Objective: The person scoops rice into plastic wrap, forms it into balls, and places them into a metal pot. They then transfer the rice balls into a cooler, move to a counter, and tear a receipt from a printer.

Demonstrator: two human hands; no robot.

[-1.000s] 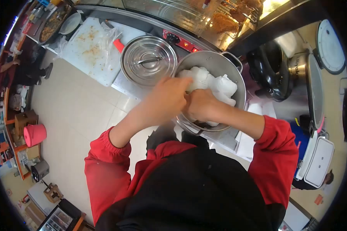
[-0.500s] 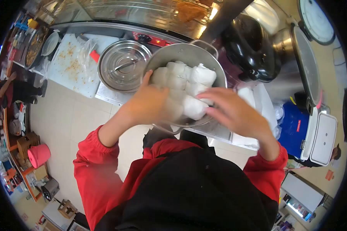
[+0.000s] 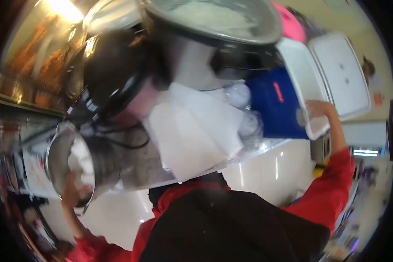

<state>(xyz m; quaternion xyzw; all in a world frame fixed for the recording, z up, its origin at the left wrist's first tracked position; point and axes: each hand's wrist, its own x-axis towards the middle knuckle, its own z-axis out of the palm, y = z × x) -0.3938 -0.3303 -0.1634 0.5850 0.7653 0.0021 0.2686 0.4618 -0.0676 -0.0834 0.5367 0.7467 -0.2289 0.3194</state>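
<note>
A metal pot [image 3: 107, 163] stands at the left with several white wrapped bundles [image 3: 80, 159] inside. My left hand [image 3: 73, 192] reaches into the pot's near side beside the bundles, its fingers blurred. Far to the right, my right hand [image 3: 317, 109] is at the open white-lined blue cooler [image 3: 270, 109]. Its fingers are over the cooler's inner wall and smeared by motion. Whether either hand holds anything is not clear.
White paper sheets [image 3: 196, 131] lie on the metal counter between pot and cooler, with clear plastic cups [image 3: 238, 95] beside them. Behind are a black cooker [image 3: 113, 70] and a large container of white food [image 3: 212, 17]. The cooler's lid [image 3: 340, 74] hangs open at right.
The view has swung right, so the pot now appears at the left. My right hand has left the pot and moved to the cooler. My left hand remains at the pot.
</note>
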